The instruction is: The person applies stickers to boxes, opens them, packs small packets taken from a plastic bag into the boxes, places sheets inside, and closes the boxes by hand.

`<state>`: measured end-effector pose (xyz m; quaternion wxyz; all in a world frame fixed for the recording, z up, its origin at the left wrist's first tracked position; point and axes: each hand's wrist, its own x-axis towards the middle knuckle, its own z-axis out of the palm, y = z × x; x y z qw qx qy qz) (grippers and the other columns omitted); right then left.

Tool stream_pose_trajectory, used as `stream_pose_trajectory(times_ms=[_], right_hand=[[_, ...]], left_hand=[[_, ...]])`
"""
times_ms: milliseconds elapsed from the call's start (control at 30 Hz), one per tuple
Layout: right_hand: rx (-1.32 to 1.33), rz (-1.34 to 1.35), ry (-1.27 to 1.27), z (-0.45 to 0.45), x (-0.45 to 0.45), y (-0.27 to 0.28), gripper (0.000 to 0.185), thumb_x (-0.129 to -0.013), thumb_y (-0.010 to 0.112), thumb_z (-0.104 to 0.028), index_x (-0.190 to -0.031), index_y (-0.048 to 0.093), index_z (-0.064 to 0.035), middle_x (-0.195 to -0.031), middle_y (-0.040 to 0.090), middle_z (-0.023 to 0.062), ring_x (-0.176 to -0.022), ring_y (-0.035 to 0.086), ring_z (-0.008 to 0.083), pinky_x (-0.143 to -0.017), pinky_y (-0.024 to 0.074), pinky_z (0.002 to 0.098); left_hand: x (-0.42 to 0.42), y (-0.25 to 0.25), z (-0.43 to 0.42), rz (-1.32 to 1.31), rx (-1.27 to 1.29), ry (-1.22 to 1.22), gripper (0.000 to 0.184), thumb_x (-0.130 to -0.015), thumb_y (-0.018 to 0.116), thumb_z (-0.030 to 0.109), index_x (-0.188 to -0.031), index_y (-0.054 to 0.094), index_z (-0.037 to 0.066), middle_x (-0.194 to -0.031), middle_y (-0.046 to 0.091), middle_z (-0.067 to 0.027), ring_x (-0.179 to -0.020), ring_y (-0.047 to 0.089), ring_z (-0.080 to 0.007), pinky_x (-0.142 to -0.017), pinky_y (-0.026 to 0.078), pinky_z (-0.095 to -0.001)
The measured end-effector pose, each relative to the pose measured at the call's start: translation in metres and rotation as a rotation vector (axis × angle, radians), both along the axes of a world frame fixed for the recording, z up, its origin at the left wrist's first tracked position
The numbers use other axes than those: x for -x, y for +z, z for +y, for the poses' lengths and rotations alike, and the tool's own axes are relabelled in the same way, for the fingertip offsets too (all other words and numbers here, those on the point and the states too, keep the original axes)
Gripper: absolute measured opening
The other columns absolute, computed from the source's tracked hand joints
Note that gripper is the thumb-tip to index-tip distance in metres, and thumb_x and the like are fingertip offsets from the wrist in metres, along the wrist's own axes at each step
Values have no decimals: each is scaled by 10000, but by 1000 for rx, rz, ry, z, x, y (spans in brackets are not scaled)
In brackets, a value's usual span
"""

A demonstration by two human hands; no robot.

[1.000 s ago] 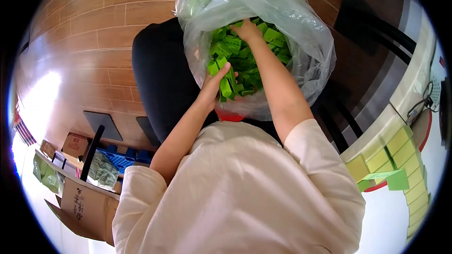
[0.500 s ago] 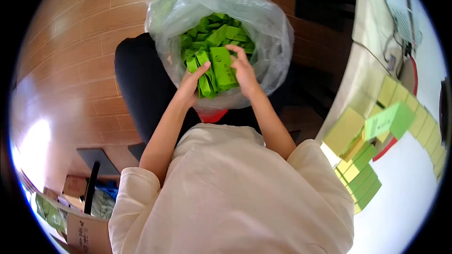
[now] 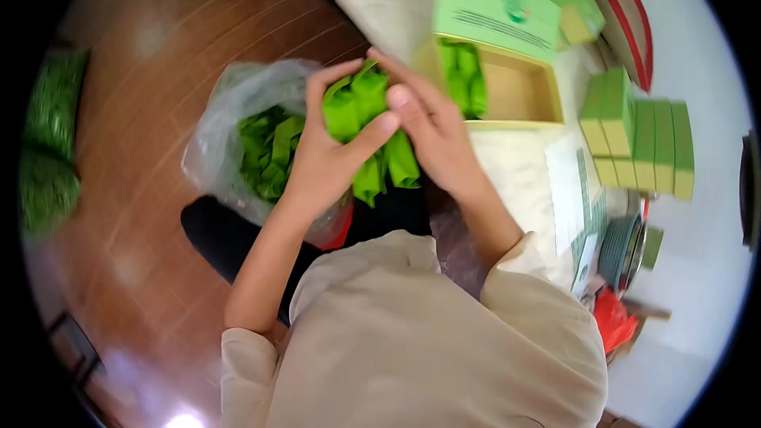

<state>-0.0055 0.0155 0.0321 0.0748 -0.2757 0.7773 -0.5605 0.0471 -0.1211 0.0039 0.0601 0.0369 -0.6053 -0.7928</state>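
Note:
Several bright green foil packets (image 3: pixel 357 107) are bunched together between my two hands, above my lap. My left hand (image 3: pixel 321 154) wraps round them from the left, thumb across the front. From the right, my right hand (image 3: pixel 432 131) presses on the same bunch, its thumb near the left thumb. To the left a clear plastic bag (image 3: pixel 210 131) stands wide-mouthed with many loose green packets (image 3: pixel 269 150) in it. Just beyond my right hand lies an open yellow-green box (image 3: pixel 515 123), its lid (image 3: pixel 499 4) raised. Green packets (image 3: pixel 464 79) line the box's left part.
Stacked green-and-yellow boxes (image 3: pixel 638 135) stand on the cream-covered table (image 3: pixel 507 166) at right. Papers (image 3: pixel 563 190), a round stack of discs (image 3: pixel 622 250) and a red bag (image 3: pixel 612 321) lie nearer me. Large green bags (image 3: pixel 51 143) rest on the wooden floor (image 3: pixel 143 190) at far left.
Both hands have lifted the green packets out of the plastic bag and drawn them together. The view has turned right, bringing the open box beside my hands.

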Motion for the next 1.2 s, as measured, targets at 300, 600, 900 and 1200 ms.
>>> stream_pose_trajectory(times_ms=[300,600,900,1200], right_hand=[[258,-120,-513,148,71,58,393,-932,560,-296,-1210,578,-18,-1043,627,50,-968,553,116,-872,422,239],[30,-174,-400,165,96,-7,435,-922,539,-362,-1164,586,-3,-1062,617,77,-995,530,127,-902,394,259],[-99,-137,-285,162,100,-16,427,-920,565,-290,-1249,467,-36,-979,623,123,-898,586,195,-798,454,316],[-304,12,-375,157,95,-16,418,-908,578,-299,-1159,401,-16,-960,621,186,-844,626,313,-743,484,385]], left_hand=[[143,43,145,366,339,-273,688,-875,542,524,-1274,335,3,-1218,433,-223,-1218,386,-327,-1016,323,-411],[154,6,128,401,1163,-61,581,-897,499,501,-1076,568,-47,-1119,524,-144,-1048,453,-314,-942,326,-396],[158,-1,128,516,1215,44,340,-893,562,361,-1063,584,67,-989,535,-109,-972,490,-302,-863,373,-405],[151,4,103,520,1167,120,316,-889,575,277,-1136,540,84,-1057,529,-116,-1004,504,-292,-871,395,-383]])
